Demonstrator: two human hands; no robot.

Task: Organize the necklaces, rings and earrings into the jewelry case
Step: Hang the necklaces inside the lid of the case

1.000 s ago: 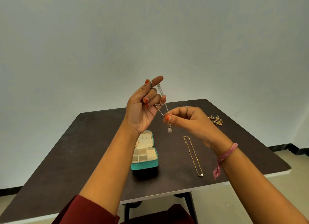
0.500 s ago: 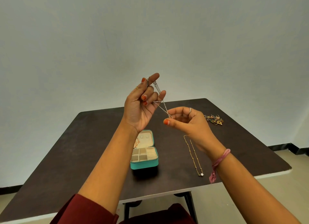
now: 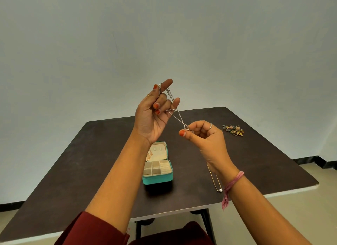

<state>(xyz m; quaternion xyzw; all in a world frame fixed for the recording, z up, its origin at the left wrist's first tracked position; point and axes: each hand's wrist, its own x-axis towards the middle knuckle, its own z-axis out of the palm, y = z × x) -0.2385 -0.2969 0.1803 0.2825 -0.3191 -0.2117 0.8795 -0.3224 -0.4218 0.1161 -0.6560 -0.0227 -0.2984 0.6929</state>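
A thin silver necklace (image 3: 177, 115) is stretched in the air between both hands, above the table. My left hand (image 3: 155, 113) is raised, palm toward me, with the chain looped over its curled fingers and pinched near the index fingertip. My right hand (image 3: 202, 137) pinches the chain's lower end, where the pendant is hidden between thumb and fingers. Below them a teal jewelry case (image 3: 157, 179) lies open on the dark table (image 3: 91, 162), its cream compartments visible. A gold necklace (image 3: 216, 182) lies to the case's right, partly behind my right wrist.
A small heap of rings and earrings (image 3: 233, 130) sits near the table's far right edge. A pale wall stands behind the table. A dark red seat (image 3: 173, 233) shows below the table's front edge.
My right hand has closed over the pendant, which hung free one second ago, and drawn the chain taut. My left hand has risen slightly with the chain.
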